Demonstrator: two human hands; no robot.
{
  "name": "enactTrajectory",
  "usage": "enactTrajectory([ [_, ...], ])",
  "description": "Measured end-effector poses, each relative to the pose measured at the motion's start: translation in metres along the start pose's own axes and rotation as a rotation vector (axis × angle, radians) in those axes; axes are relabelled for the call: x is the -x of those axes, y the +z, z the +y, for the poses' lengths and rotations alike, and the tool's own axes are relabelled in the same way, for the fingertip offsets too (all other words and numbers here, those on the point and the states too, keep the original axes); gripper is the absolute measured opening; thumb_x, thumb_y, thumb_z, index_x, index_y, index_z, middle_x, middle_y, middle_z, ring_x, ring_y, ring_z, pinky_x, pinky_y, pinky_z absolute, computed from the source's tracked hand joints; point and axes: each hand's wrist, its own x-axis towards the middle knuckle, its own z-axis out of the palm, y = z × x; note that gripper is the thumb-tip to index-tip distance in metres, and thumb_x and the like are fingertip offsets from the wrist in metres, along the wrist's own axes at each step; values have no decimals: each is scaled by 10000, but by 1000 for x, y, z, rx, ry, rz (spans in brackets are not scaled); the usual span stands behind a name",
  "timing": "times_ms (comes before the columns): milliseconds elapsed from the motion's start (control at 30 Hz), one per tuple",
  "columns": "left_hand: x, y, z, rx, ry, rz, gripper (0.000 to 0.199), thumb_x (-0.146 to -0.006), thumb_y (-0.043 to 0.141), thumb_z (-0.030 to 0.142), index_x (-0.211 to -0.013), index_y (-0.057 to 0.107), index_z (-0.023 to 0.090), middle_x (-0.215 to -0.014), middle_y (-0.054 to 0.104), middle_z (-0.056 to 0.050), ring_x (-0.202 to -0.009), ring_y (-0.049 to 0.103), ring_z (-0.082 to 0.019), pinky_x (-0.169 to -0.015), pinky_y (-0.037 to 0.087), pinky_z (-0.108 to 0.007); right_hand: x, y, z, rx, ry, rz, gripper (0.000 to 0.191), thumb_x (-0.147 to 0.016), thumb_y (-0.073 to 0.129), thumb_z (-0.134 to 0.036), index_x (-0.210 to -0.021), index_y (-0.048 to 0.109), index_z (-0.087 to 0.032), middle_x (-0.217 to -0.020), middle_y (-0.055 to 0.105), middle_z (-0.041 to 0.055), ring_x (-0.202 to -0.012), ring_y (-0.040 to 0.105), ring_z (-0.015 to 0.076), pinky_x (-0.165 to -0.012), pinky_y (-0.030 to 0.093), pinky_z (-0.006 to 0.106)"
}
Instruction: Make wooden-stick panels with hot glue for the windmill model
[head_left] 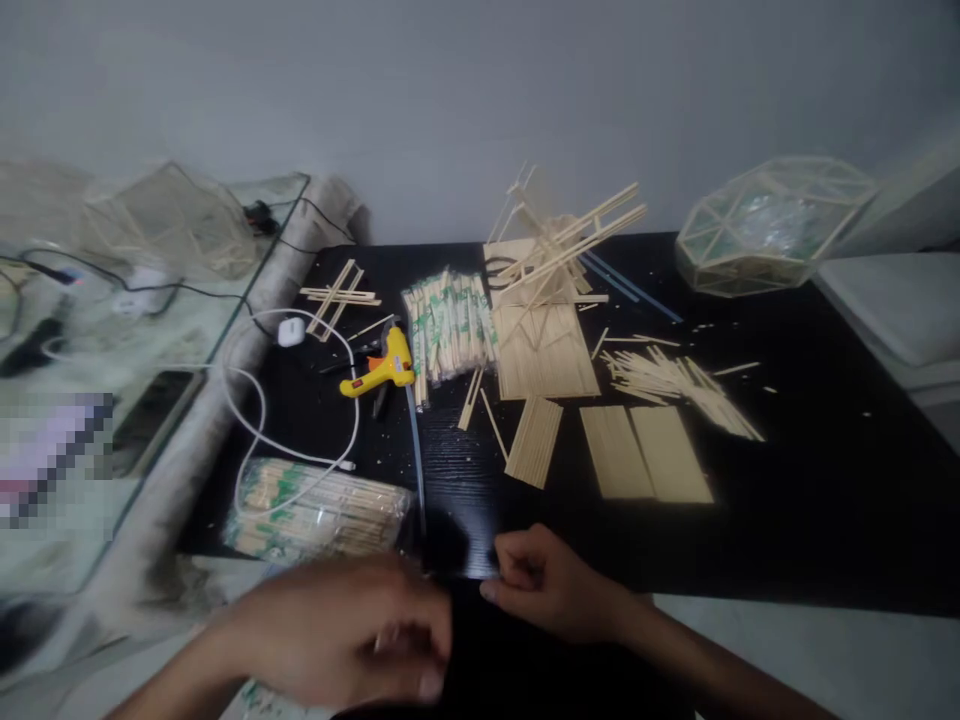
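My left hand [345, 630] hovers low at the table's near edge, just in front of a clear bag of wrapped chopsticks [322, 510]. Its fingers curl inward toward the thumb, slightly blurred, and nothing shows between them. At the same edge, to the right, my right hand [551, 585] is closed in a loose fist with nothing seen in it. Beyond the hands lie a flat panel of glued sticks [534, 442] and two light wooden panels [645, 453]. A yellow glue gun [386, 362] rests farther back, with a blue glue stick [417, 460] extending below it.
A second bundle of wrapped chopsticks [454, 325] lies mid-table. Beside it a stick frame [570, 245] stands over a larger wooden panel [544, 350]. Loose sticks [682, 385] are piled right. A white cable [259, 430] loops at left. A faceted frame [772, 225] sits back right.
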Motion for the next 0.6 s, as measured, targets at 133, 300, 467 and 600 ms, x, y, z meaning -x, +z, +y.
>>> enactTrajectory([
  [133, -45, -74, 20, -397, -174, 542, 274, -1051, 459, 331, -950, 682, 207, -875, 735, -40, -768, 660, -173, -732, 472, -297, -2, 3, 3, 49, -73, 35, 460, -827, 734, -239, -612, 328, -218, -560, 313, -108, -542, 276, 65, -529, 232, 232],
  [300, -118, -135, 15, -794, -497, 792, 319, -1047, 454, 353, -1097, 694, 150, -1082, 765, -158, -999, 726, -277, -863, 527, -370, 0, 8, 10, 27, -93, 68, 449, -803, 766, -202, -620, 356, -218, -550, 341, -112, -513, 289, 56, -492, 227, 216],
  [467, -150, -153, 7, -815, -711, 811, 505, -1004, 506, 478, -1200, 698, 54, -1111, 758, -276, -1061, 744, -409, -851, 570, -469, 23, -7, -17, 42, -219, 51, 215, -795, 814, -240, -784, 603, -197, -570, 430, -113, -499, 391, 57, -505, 321, 187],
  [600, -152, -159, 1, -796, -751, 777, 478, -995, 467, 432, -1115, 762, 77, -1103, 771, -279, -1058, 755, -417, -854, 579, -471, 50, -34, -74, 572, -758, 310, 217, -972, 634, -202, -1185, 666, -224, -734, 619, -53, -634, 562, 109, -662, 461, 269],
])
